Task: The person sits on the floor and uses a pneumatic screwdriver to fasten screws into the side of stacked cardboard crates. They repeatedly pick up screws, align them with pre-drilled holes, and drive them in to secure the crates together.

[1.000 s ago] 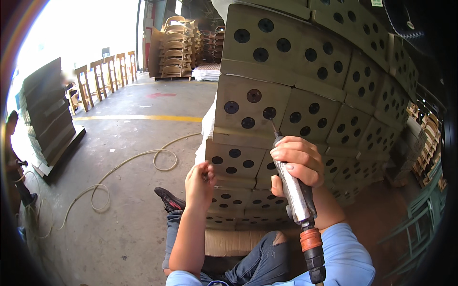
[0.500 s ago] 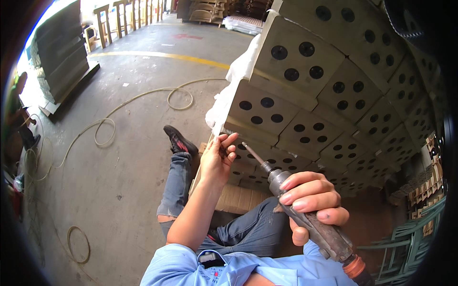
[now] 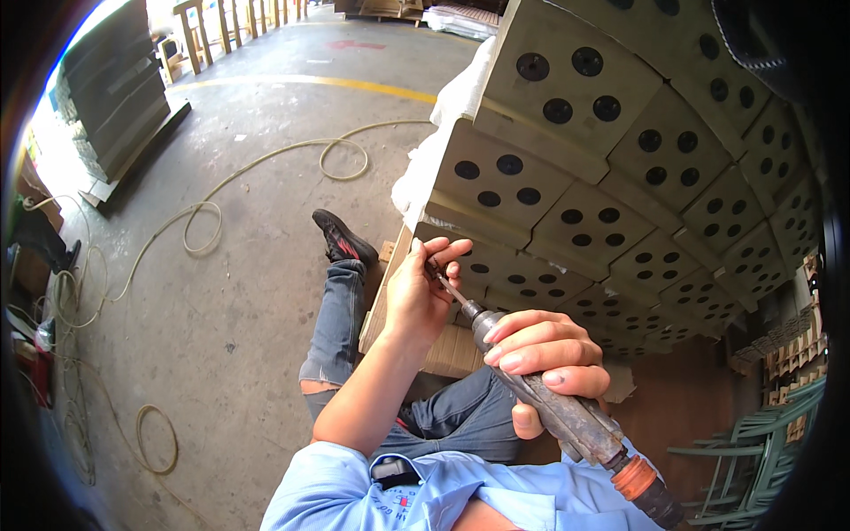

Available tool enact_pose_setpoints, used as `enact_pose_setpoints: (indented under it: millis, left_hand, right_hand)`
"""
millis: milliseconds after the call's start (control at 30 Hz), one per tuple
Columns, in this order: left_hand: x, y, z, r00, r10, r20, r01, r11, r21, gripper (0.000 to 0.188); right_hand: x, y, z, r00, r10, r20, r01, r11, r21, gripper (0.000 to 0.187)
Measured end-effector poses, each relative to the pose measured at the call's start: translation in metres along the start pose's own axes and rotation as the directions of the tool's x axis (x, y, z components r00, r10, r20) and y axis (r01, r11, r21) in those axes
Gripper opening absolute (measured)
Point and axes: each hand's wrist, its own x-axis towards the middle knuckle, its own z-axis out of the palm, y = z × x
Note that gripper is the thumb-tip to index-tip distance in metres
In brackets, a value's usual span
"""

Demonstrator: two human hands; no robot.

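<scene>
My right hand (image 3: 553, 358) is wrapped round a worn dark power screwdriver (image 3: 567, 411) with an orange collar and a hose end at its back. Its long thin bit (image 3: 452, 290) points up and left, with the tip at the fingers of my left hand (image 3: 423, 292). Those fingers are curled round small dark pieces (image 3: 433, 267), too small to name for certain. Just beyond rises a stack of olive-grey blocks (image 3: 505, 199), each face bearing black round discs in groups. My left hand is close to its lower left edge.
White wrapping (image 3: 423, 168) hangs on the stack's left side, over a wooden base (image 3: 381, 310). A pale hose (image 3: 217, 190) loops across the floor at left. Green metal frames (image 3: 761, 442) stand at lower right. Another stack (image 3: 115, 88) is at far left.
The screwdriver has moved left and up, bringing its bit tip from apart to my left fingers. My left hand has shifted slightly right. The view has moved a little.
</scene>
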Motion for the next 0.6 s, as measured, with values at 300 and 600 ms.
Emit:
enact_pose_setpoints:
  millis: [300,600]
  left_hand:
    - [0.0028,-0.0039,-0.0046,0.998,-0.062,0.0,0.062,0.998,0.015,0.036]
    - [0.0054,-0.0028,0.0043,0.991,-0.13,0.036,0.131,0.991,-0.012,0.034]
  right_hand:
    - [0.0004,-0.0041,-0.0049,0.999,0.031,0.016,-0.031,0.999,-0.008,0.045]
    - [0.0023,-0.0053,-0.0084,1.0,-0.024,0.012,0.024,1.0,-0.008,0.044]
